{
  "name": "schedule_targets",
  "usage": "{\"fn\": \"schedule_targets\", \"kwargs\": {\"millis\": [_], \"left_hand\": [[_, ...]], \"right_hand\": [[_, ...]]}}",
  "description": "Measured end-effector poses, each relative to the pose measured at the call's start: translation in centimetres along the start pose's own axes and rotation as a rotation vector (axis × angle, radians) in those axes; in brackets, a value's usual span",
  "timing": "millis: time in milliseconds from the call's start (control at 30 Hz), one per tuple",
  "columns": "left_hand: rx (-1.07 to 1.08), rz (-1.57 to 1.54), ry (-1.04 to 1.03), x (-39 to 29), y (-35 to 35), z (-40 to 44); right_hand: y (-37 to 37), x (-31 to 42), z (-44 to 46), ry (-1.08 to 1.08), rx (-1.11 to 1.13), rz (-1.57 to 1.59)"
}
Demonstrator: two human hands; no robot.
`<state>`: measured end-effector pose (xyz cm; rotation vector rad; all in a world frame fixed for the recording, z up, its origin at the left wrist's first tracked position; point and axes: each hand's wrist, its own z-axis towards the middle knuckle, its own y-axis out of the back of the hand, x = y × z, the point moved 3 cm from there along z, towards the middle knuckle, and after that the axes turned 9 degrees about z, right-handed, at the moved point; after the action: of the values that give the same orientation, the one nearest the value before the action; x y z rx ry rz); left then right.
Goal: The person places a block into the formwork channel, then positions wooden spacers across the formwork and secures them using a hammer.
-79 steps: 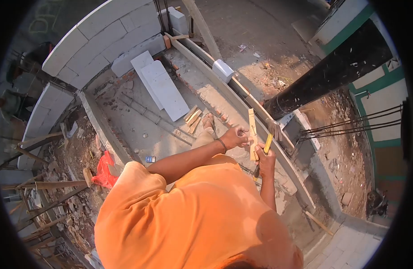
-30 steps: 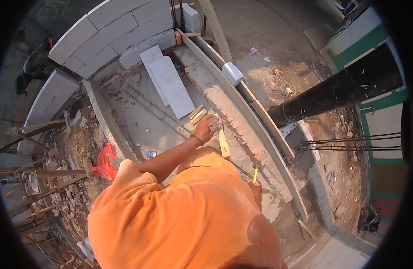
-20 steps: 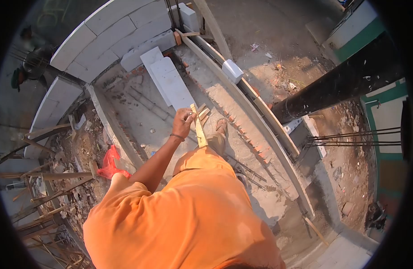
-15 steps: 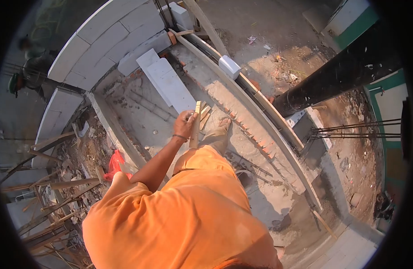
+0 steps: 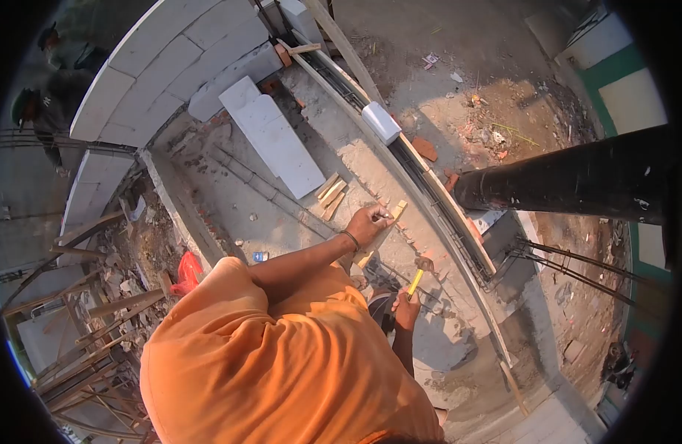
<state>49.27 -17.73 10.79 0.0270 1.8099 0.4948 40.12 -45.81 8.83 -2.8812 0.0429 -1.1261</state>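
Note:
My left hand [image 5: 368, 226], with a dark band at the wrist, is closed around a narrow wooden strip [image 5: 401, 208] that slants toward the long formwork board. Whether anything small is also pinched in its fingertips cannot be made out. Lower down, my right hand [image 5: 407, 308] grips a hammer [image 5: 416, 278] by its yellow handle, the dark head pointing up and away from me. Several short wooden strips [image 5: 331, 195] lie on the concrete floor beyond my left hand, beside long white blocks [image 5: 273, 140].
A formwork board [image 5: 430, 194] with rebar behind it runs along the right, carrying a white block [image 5: 381, 123]. A thick black pipe [image 5: 563, 175] slants across the right side. Block walls [image 5: 159, 70], loose timber [image 5: 126, 303] and a red bag [image 5: 187, 272] are leftward. Two people [image 5: 48, 111] stand beyond.
My left hand has moved right and toward the formwork board with one wooden strip, leaving the others on the floor. My right hand has come into view with the hammer.

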Motion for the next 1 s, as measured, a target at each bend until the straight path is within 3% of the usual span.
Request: {"fn": "schedule_targets", "kwargs": {"millis": [33,67,167,200,500,600,733,1000], "left_hand": [[0.016,0.043,-0.078,0.8,-1.0,0.5],[0.082,0.018,-0.026,-0.1,-1.2,0.7],[0.228,-0.029,0.081,-3.4,-1.1,0.6],[0.234,-0.026,0.074,-3.4,-1.4,1.0],[0.329,0.065,0.011,-2.6,-2.6,1.9],[0.409,0.064,0.051,-2.3,-3.4,1.6],[0.37,0.062,0.029,-2.3,-4.9,0.4],[0.025,0.036,0.159,-1.7,-6.4,-5.2]], "right_hand": [[-2.1,2.9,0.1,0.045,0.014,0.044],[-3.8,5.6,0.5,0.084,0.027,0.091],[-7.8,11.8,2.3,-0.108,-0.042,0.335],[-9.1,13.4,2.7,-0.043,-0.069,0.325],[-10.3,12.2,6.0,-0.049,-0.066,0.145],[-9.1,11.2,6.3,-0.085,-0.076,0.225],[-8.2,10.7,5.7,-0.157,-0.03,0.247],[-6.5,8.4,2.4,-0.181,0.057,0.261]]}}
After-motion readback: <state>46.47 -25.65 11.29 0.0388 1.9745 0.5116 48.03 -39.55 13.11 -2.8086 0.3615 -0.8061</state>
